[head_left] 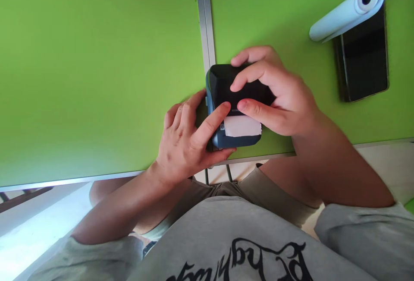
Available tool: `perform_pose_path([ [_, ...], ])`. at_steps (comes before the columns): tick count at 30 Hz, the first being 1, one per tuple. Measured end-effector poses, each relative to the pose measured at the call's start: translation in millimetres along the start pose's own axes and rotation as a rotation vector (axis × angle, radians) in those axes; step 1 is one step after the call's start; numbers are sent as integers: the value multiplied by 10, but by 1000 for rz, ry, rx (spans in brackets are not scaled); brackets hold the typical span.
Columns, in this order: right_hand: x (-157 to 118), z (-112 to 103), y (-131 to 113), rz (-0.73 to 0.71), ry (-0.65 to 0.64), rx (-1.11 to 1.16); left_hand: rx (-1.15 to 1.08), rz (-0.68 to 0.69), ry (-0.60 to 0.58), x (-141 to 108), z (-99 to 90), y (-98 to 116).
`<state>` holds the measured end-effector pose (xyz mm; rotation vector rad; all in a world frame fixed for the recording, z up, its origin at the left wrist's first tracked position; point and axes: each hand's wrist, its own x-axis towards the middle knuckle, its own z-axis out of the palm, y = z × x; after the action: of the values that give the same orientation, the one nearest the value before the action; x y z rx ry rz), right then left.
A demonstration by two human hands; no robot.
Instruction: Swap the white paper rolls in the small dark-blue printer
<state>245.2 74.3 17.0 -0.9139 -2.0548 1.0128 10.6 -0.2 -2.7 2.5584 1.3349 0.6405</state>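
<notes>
Boxy black-topped device (223, 84) is being held at the near edge of the bench (97, 65), left grip (183, 138) clasping its left side, right grip (284, 93) resting over its top, closure unclear; it is looking light, stiff, slick, sides offering best purchase.

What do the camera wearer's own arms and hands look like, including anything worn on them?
The left hand and right hand are bare, with no gloves or wristwear showing. The loose, plain grey fabric left sleeve and matching right sleeve are short.
</notes>
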Motion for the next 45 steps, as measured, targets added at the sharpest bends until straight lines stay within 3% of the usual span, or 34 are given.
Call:
perform_pose_path([
  [14, -1, 42, 42, 22, 49, 22, -20, -18, 14, 15, 9, 9],
  [22, -5, 154, 97, -23, 292, 86, 6, -64, -52, 16, -10, 20],
  [30, 22, 153, 114, -22, 488, -50, 44, -77, -47, 18, -10, 33],
  [37, -13, 164, 126, 48, 411, -18, 56, -73, -33, 19, 3, 36],
  [45, -12, 179, 150, 71, 418, 3, 101, -35, -14, 20, 3, 22],
])
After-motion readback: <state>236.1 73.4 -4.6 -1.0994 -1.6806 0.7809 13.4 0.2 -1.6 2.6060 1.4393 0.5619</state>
